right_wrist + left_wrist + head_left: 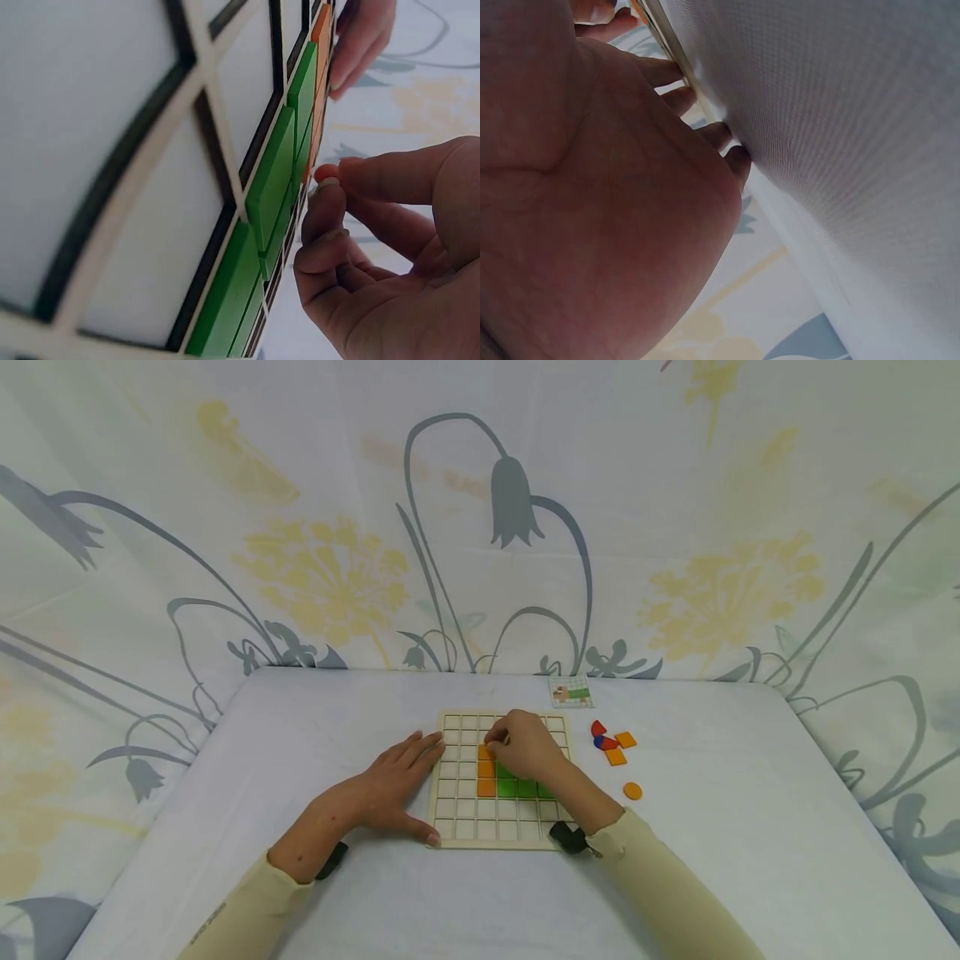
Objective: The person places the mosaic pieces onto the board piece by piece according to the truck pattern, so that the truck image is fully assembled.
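A wooden grid board (456,843) lies on the white table. Inside it are a column of orange square tiles (486,769) and several green tiles (506,787), partly covered by my right hand (525,745). Thumb and fingertips of that hand come together over the top of the orange column. Between them, in the right wrist view, shows a small orange-red piece (326,172); its shape is mostly hidden. My left hand (393,781) lies with fingers spread at the board's left side, fingertips and thumb touching its edge.
Right of the board lie orange squares (626,740), red pieces (597,727), a blue piece (598,742) and an orange disc (632,791). A small picture card (572,692) lies behind the board. A flower-printed cloth (337,510) rises behind the table.
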`<state>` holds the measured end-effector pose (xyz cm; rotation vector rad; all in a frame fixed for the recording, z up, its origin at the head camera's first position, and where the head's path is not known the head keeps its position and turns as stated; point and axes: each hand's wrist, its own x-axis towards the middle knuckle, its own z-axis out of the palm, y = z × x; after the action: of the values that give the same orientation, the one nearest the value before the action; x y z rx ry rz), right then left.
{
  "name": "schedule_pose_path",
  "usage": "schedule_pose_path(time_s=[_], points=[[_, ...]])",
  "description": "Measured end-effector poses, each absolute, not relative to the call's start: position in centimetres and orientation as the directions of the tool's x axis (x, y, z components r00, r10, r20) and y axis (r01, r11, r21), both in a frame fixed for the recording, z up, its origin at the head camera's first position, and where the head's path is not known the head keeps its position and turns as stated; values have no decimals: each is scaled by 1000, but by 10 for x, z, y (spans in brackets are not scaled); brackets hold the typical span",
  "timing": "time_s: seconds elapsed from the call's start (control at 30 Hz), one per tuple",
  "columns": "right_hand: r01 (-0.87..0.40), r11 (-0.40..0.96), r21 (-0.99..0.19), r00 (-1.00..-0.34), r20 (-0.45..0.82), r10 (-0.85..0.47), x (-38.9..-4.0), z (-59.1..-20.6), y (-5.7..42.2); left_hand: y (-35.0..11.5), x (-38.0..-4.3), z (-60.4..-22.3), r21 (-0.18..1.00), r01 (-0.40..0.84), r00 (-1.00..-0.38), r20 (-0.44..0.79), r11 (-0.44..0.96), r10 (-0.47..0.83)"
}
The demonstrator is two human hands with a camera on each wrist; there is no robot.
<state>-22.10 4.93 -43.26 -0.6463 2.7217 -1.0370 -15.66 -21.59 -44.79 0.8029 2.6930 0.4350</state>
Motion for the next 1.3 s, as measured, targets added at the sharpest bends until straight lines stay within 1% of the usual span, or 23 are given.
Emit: schedule_pose_path(time_s=[0.2, 0.53, 0.77, 0.97, 1.07, 1.17, 1.3], points=[[-357, 659, -662, -897, 45, -440, -216, -430, 68, -215, -157, -449, 365, 481, -799, -192, 797, 570], [-323, 727, -605, -929, 59, -364, -211, -434, 126, -213, -156, -450, 364, 479, -803, -185, 799, 566], [-245, 808, -536, -967, 75, -244, -206, -431, 168, -214, -156, -450, 359, 480, -804, -185, 801, 565], [-99, 888, -450, -994, -4, -113, -202, -429, 189, -215, -156, -450, 356, 481, -806, -182, 802, 564], [-50, 912, -406, -996, -53, -77, -200, -428, 193, -216, -156, -450, 356, 483, -805, -180, 800, 566], [-36, 921, -388, -994, -79, -72, -200, -428, 195, -216, -156, -450, 357, 485, -804, -178, 799, 567], [-44, 919, -391, -993, -81, -82, -201, -430, 196, -215, -156, -449, 357, 483, -805, -177, 799, 566]])
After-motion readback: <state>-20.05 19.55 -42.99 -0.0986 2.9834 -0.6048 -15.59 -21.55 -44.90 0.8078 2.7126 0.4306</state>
